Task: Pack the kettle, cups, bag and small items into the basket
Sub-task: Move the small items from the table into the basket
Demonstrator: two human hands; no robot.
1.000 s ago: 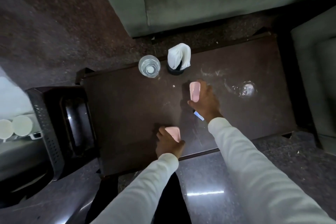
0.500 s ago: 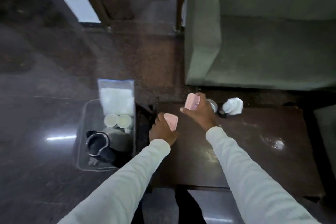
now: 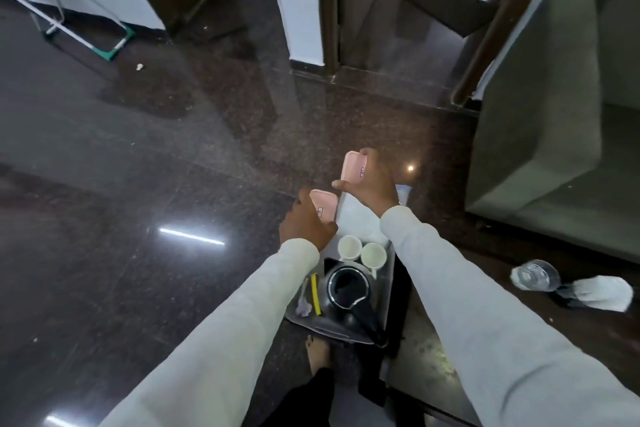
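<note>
Basket (image 3: 387,288) sits on the dark floor, landmark for everything else. Left hand (image 3: 304,220) fingers wrap a pink case (image 3: 325,206), held over the basket's far-left edge. Right hand (image 3: 372,184) fingers pinch a second pink case (image 3: 353,166), upright, above the basket's far end. Inside the basket: two white cups (image 3: 362,251) side by side, black kettle (image 3: 348,289) on their near side, yellow stick (image 3: 315,294) left of kettle, clear bag (image 3: 360,218) at the far end under the hands. Right of basket: dark table (image 3: 433,357) with a water bottle (image 3: 535,277).
</note>
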